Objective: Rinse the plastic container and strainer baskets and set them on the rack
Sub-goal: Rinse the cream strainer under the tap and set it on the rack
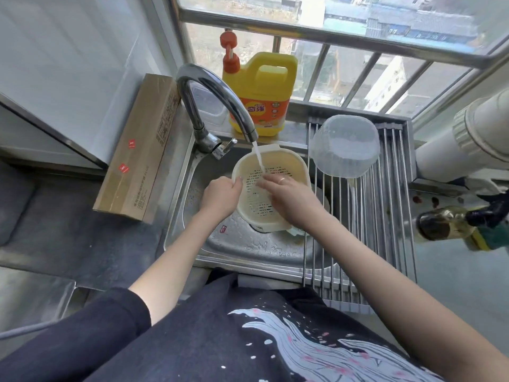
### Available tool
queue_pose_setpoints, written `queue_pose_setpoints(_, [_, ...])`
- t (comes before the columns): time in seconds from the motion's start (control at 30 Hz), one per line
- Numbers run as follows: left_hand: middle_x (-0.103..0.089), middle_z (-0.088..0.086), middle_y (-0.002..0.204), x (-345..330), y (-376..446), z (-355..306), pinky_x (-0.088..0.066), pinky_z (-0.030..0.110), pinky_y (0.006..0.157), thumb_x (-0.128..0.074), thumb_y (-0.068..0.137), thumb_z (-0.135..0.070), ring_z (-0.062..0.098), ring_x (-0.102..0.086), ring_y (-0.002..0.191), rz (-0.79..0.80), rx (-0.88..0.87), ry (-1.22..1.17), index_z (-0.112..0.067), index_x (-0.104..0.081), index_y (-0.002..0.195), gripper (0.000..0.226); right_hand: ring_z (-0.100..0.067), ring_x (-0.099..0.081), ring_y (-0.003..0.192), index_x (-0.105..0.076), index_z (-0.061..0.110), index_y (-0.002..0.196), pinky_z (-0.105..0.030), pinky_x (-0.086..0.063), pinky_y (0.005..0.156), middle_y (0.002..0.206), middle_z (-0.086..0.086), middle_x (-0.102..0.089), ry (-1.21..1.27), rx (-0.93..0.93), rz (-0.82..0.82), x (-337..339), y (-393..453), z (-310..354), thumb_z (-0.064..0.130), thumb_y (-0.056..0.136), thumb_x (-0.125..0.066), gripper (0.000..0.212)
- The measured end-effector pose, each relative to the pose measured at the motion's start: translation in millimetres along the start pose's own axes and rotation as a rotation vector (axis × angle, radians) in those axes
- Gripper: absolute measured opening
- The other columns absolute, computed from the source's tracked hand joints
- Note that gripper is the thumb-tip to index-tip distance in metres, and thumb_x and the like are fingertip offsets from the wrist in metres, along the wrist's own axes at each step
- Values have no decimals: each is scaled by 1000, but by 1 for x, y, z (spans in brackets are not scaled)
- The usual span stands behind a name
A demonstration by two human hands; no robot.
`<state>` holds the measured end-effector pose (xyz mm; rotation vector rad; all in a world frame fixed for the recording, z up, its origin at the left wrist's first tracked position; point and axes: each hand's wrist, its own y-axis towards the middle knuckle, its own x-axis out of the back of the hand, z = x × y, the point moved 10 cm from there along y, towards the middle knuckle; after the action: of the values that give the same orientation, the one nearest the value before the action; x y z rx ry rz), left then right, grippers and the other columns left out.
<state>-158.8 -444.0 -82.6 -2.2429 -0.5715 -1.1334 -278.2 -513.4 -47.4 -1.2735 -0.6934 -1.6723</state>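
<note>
Both hands work over a steel sink (220,245), seen from above. Left hand (220,197) curls around the left rim of a cream strainer basket (256,205), holding it tilted so its slotted inside faces up toward the faucet (214,97). Right hand (289,197) lies inside the basket with fingers fairly straight against the perforated wall, apparently rubbing it; a ring shows on 1 finger. Water (259,158) runs from the spout onto the basket just beside the right fingertips, so the stream lands where the hand scrubs. Something pale sits under the basket in the sink, likely another piece awaiting its rinse, though I cannot tell what. 1 clear plastic container (345,146) rests upside down on the roll-up rack (385,216) right of the sink, probably placed so it drains. A yellow detergent jug (261,92) stands on the sill behind the faucet.
</note>
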Motion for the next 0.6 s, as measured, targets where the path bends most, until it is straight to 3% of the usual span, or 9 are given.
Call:
queue_pose_setpoints(0.07, [-51,11,72,-3,2,-5,-31,31,62,-30,101,-37,28,-47,71,-12,-17,31,-6,-48,62,53,-29,-6,148,-6,19,154,-45,-17,117,162,-4,-3,-34,-242,309,-37,3,-16,6,93,-45,73])
queue_pose_setpoints(0.13, [-57,16,77,-2,5,-4,-32,31,63,-31,101,-37,29,-51,74,-41,-11,46,-3,-57,69,54,-33,12,146,10,20,153,-54,-3,117,160,-1,16,-64,-210,446,-59,6,-6,3,93,-39,79])
queue_pose_setpoints(0.2, [-64,23,86,-2,7,3,-33,32,65,-32,101,-37,35,-58,82,-56,7,70,4,-65,78,57,-26,13,147,3,23,154,-59,0,116,160,4,13,-21,3,598,-80,2,18,0,95,-31,72])
queue_pose_setpoints(0.27, [-66,26,90,-4,7,12,-33,33,66,-31,102,-36,40,-60,88,-56,24,76,7,-66,81,59,-19,0,148,-15,24,154,-48,-7,120,162,4,-1,-32,201,706,-87,-4,29,7,100,-30,58])
queue_pose_setpoints(0.3, [-66,26,89,-5,6,15,-33,34,66,-30,102,-35,40,-60,88,-58,35,57,8,-66,81,60,-19,-10,148,-27,26,151,-43,-12,120,161,4,-11,-51,214,702,-83,-4,26,13,101,-32,52])
queue_pose_setpoints(0.4, [-65,24,87,-10,7,24,-34,34,66,-31,101,-36,37,-59,86,-27,118,-82,5,-65,78,58,-23,-55,121,-57,27,130,-34,-42,98,137,0,-55,-87,77,415,-44,10,15,20,96,-38,39])
queue_pose_setpoints(0.43, [-65,21,85,-13,8,28,-36,33,65,-32,101,-38,36,-59,83,5,163,-154,3,-65,79,57,-25,-62,107,-62,23,122,-32,-43,91,122,-2,-66,-113,66,304,-28,11,17,19,95,-38,36])
queue_pose_setpoints(0.5, [-61,15,76,-21,9,39,-37,30,58,-33,100,-40,29,-56,67,98,273,-313,-1,-61,81,52,-26,-66,89,-68,16,104,-32,-35,95,97,-5,-73,-139,126,28,2,9,23,17,91,-37,34])
queue_pose_setpoints(0.6, [-45,5,56,-37,0,49,-26,21,43,-34,100,-43,16,-36,44,276,423,-486,-5,-54,81,46,-24,-69,78,-70,11,81,-37,-32,101,80,-3,-74,-83,151,-293,37,-5,14,15,80,-45,26])
